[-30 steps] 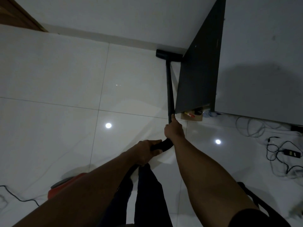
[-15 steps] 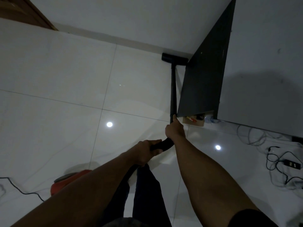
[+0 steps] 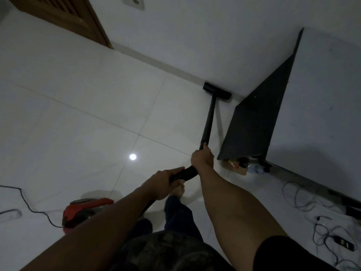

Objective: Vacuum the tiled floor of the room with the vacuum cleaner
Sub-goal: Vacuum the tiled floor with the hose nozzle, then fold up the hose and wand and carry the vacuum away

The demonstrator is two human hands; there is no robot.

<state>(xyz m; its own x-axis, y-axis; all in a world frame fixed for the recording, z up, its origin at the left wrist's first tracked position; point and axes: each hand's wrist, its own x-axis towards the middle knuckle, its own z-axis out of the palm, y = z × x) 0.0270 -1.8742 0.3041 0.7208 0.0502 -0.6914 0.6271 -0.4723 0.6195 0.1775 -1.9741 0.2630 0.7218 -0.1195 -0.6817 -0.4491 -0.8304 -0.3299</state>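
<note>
Both hands grip the black wand (image 3: 208,122): the right hand (image 3: 201,157) higher, the left hand (image 3: 163,181) on the handle. The nozzle (image 3: 216,90) sits on the floor (image 3: 78,118) against the wall, beside a dark desk panel (image 3: 259,118). A red canister (image 3: 86,213) trails behind; loose cables (image 3: 320,229) lie right. No writing is legible.

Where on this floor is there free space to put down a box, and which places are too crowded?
The widest bare tiles lie between the wooden door, the wall and the vacuum wand. A smaller bare patch sits right of the right hand, before the cables. Crowded: the tangled cables at far right, the clutter under the dark panel, and the red vacuum body with its cord.
</note>
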